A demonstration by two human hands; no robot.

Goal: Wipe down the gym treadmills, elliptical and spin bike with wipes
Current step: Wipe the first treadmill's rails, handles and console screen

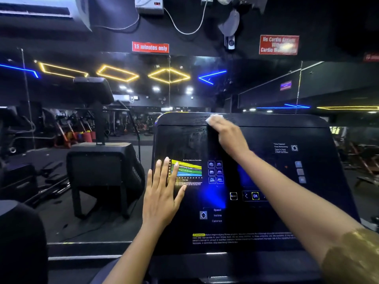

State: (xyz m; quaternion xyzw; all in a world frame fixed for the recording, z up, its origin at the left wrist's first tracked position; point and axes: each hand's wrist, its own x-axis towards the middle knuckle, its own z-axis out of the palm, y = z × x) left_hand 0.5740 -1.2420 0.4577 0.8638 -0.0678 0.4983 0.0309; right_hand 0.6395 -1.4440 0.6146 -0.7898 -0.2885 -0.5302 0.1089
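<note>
head view. the treadmill console fills the near right, its dark panel tilted toward the person. the right hand reaches to the far top edge with fingers curled over a white wipe, pressing it on the rim. the wipe looks bunched, likely to give a firm pad along that edge. it sits at the far end of the hand, showing just beyond the fingertips. damp-looking streaks show on the panel just left of that hand. the left hand lies flat with fingers straight and spread on the console's left side, partly over the coloured chart. it holds nothing and is probably bracing the reach. a neighbouring machine stands to the left, touched by neither hand.
</note>
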